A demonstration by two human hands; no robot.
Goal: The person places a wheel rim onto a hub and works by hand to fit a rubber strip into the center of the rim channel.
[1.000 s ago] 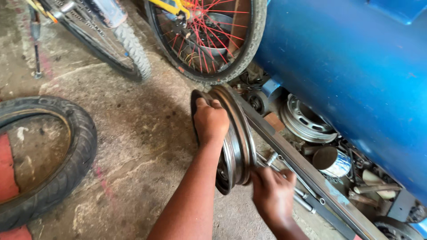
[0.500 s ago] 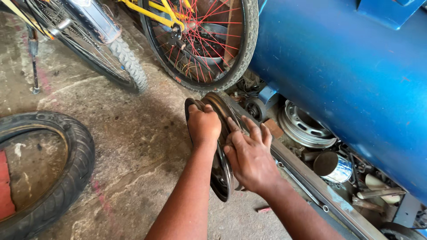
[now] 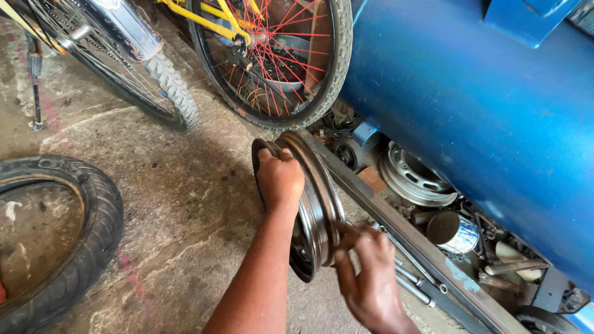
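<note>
Head view: the left hand [image 3: 279, 176] clamps over the top edge of a dark metal wheel rim [image 3: 312, 207], fingers curled down across it, gripping it upright on edge. The right hand [image 3: 369, 278] sits at about five o'clock from the left, fingers closed against the rim's lower side, pressing on its far face; whether it pinches something small there I cannot tell. The rim stands on the concrete floor [image 3: 167, 204] near the middle of the scene, leaning close to a long grey metal bar [image 3: 396, 226] that runs from twelve o'clock down toward five. Beyond the bar, at three o'clock, lie a silver wheel disc [image 3: 411, 176], a tin can [image 3: 455, 232] and loose scrap under a big blue tank [image 3: 476, 105]. At twelve o'clock stands a bicycle wheel with red spokes [image 3: 278, 55]; at eleven, another bicycle's knobbly tyre [image 3: 167, 86]. A loose black tyre [image 3: 93, 238] lies flat at nine o'clock.
</note>
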